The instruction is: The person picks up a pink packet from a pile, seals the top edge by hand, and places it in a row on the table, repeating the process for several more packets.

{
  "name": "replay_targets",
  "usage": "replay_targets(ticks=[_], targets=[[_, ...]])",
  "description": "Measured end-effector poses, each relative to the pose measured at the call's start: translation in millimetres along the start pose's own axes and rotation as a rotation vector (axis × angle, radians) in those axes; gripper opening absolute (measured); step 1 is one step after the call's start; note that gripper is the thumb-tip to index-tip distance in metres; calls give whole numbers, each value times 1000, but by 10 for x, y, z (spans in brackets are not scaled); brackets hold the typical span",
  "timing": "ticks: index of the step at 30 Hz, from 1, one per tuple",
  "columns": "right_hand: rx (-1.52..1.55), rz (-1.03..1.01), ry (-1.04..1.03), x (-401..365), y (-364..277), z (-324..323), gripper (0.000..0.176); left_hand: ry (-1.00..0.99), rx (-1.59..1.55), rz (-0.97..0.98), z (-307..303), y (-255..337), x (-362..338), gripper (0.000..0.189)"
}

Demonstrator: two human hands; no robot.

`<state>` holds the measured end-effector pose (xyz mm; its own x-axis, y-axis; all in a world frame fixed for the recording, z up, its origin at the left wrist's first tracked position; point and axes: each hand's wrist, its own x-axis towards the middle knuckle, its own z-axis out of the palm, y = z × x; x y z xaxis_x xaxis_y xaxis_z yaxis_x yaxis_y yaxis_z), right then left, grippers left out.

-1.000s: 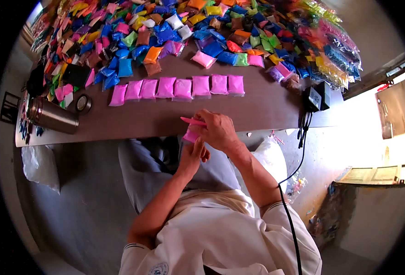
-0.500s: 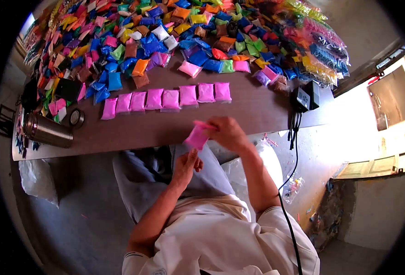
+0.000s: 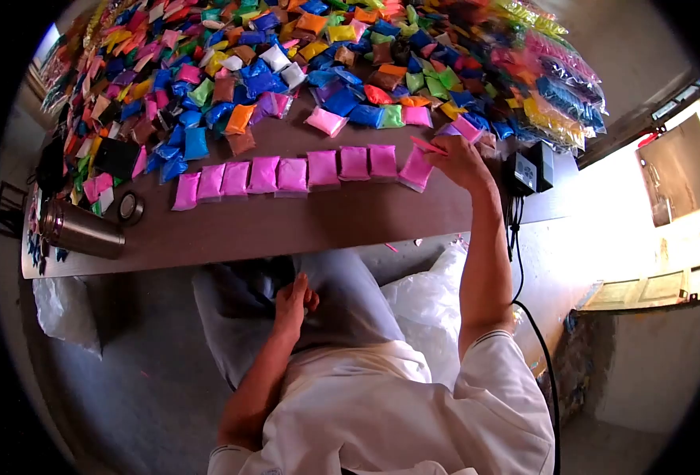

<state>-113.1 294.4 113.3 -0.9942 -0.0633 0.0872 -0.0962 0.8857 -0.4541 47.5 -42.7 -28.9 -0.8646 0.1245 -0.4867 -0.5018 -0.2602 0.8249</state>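
Note:
My right hand (image 3: 459, 161) reaches over the brown table (image 3: 286, 222), its fingers closed on a pink packet (image 3: 416, 170) at the right end of a row. A thin pink stick (image 3: 427, 145) also shows at those fingers. Several flat pink packets (image 3: 322, 169) lie side by side to the left, the nearest one just beside the held packet. Below the table edge, my left hand (image 3: 294, 301) is over my lap with its fingers partly curled; whether anything is inside them is too small to tell.
A large heap of colourful packets (image 3: 263, 79) covers the back of the table. A steel flask (image 3: 85, 228) lies at the left beside a round lid (image 3: 130, 208). At the right stands a black device (image 3: 521, 172) with cables. White plastic bags (image 3: 429, 301) are below the table.
My right hand has moved up and right with the pink packet, from over my lap to the table. My left hand has parted from the packet and dropped left and down.

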Motion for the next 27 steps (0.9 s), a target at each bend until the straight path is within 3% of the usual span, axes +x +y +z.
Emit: replay_targets(ticks=[4,7,15,20,23,25,27], targets=[[32,71,-99,153,109,120,26,66,-10,-49,-108,-93,10,49],[28,-21,-52,213,194,267,25,98,-24,-63,-134,-125,24,48],[195,182,317,106,45,347,23,156,42,-57,-67,-41,68,46],[245,136,321,-135,-215,443,23,179,78,-83,-77,-113,139,47],[311,167,272,-153,-418,502,25,304,153,-126,-8,-133,152,47],[-9,33,362,-111,-414,671,27,292,219,-78,13,-101,149,47],[33,63,311,-88,-404,647,25,310,209,-90,5,-99,179,47]])
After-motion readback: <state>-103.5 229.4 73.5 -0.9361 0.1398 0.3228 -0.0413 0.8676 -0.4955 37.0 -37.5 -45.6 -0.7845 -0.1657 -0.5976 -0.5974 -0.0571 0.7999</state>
